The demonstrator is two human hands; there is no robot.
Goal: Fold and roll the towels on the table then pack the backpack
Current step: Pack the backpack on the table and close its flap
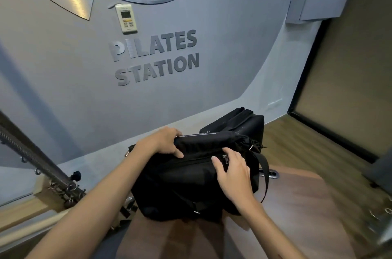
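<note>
A black backpack [186, 184] lies on the brown table [297, 205], at its far edge toward the left corner. The right hand [233, 171] pinches the zipper pull [225, 158] on top. The left hand [163, 142] grips the bag's upper edge, fingers curled over the fabric. Behind it stands a black case [239, 123] against the grey wall [63, 68].

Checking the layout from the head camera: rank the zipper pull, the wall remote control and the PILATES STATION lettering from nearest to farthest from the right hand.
1. zipper pull: at the right hand fingertips, on the backpack.
2. PILATES STATION lettering: on the wall, above.
3. remote control: higher on the wall, upper left.
</note>
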